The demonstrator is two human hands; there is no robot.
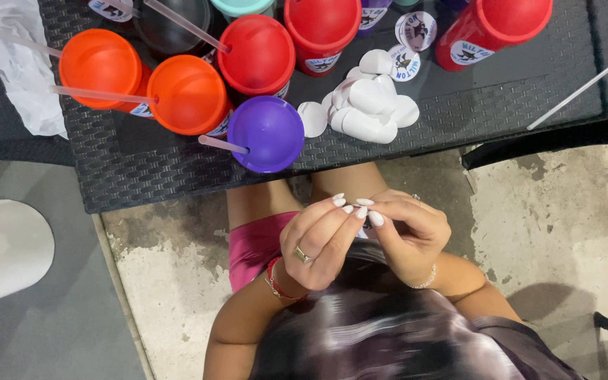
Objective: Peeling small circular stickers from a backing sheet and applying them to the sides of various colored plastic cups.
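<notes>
Small round sticker (362,226) pinched between fingertips of left hand (321,243) and right hand (409,236), below purple cup (267,132), over lap. Mostly hidden. Likely thin, floppy, tacky, light; best held by edge. Peeled backings pile (367,105) on surface (142,169) right of cup.

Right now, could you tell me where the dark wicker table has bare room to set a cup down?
The table's right part is bare, between the pile of white sticker backings and the loose straw. A narrower strip runs along the near edge, left of the purple cup. The left is crowded with lidded cups.
</notes>
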